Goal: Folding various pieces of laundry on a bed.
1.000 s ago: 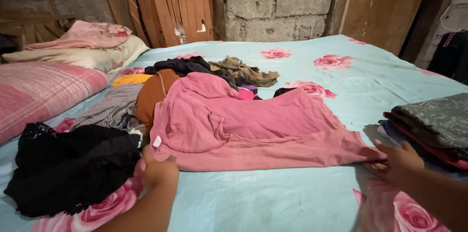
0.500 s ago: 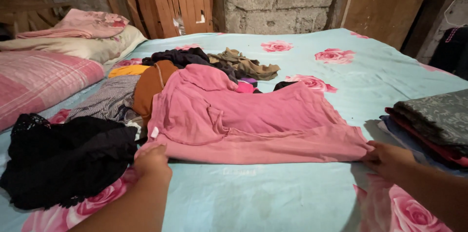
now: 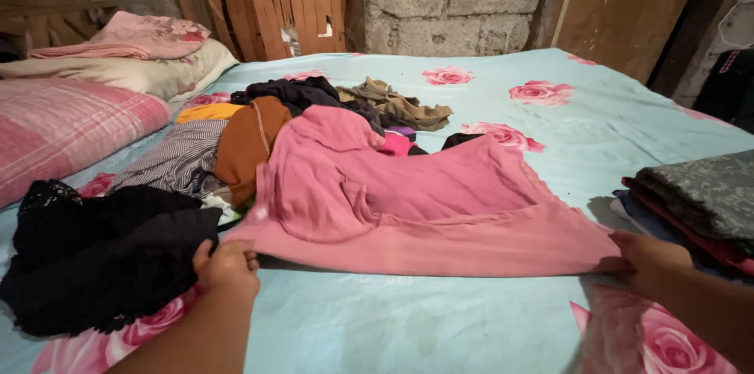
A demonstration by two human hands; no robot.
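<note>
A large pink garment (image 3: 416, 209) lies spread across the light blue bedsheet (image 3: 408, 327) printed with pink roses. My left hand (image 3: 226, 264) grips the garment's near left corner, beside a heap of black clothes (image 3: 102, 252). At the near right corner, my right hand (image 3: 652, 264) pinches the hem just in front of a stack of folded clothes (image 3: 703, 205). The near hem is stretched taut between both hands and lifted slightly off the sheet.
A pile of loose clothes (image 3: 259, 126), brown, striped, yellow, dark and olive, lies behind the pink garment. Pillows (image 3: 118, 67) and a pink striped blanket (image 3: 63, 126) sit at the left. A block wall and wooden boards stand behind the bed.
Both hands moved apart and drew the pink garment's near hem toward me, pulling it taut and raising it a little off the sheet.
</note>
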